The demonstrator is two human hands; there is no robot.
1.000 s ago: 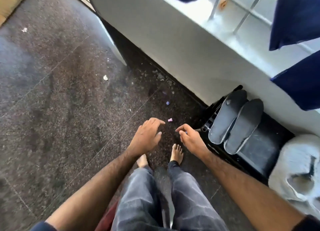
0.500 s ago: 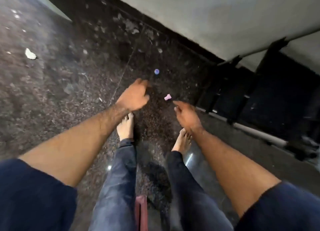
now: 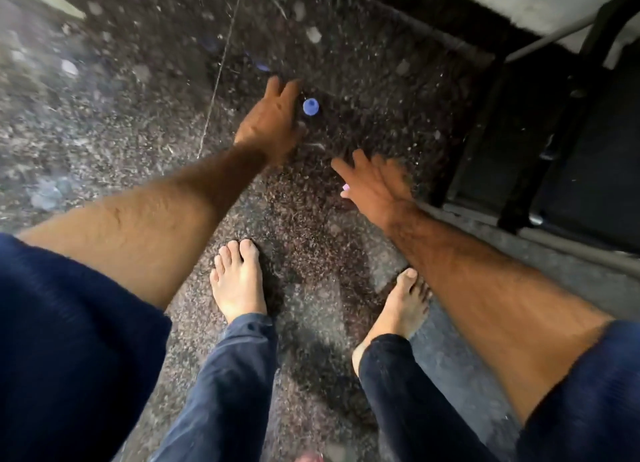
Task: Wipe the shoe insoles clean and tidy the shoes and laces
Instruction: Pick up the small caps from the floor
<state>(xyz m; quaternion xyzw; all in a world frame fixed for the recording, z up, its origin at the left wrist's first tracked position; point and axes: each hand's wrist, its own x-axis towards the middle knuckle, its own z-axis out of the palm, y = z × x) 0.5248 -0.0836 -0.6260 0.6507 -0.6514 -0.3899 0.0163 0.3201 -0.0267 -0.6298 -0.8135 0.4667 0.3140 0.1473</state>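
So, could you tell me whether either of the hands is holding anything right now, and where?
Nothing is held: the left hand and right hand reach down with fingers extended.

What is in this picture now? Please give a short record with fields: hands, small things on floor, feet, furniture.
left hand: reaches down, fingers straight, beside the blue cap
right hand: open, fingers spread, blurred, holds nothing
pink piece: at the right hand's thumb side; touching or not, unclear
feet: bare, on the speckled floor
furniture: dark rack at right

Dim, grainy wide-angle view with motion blur on the speckled floor [image 3: 104, 122], brightest at upper left.
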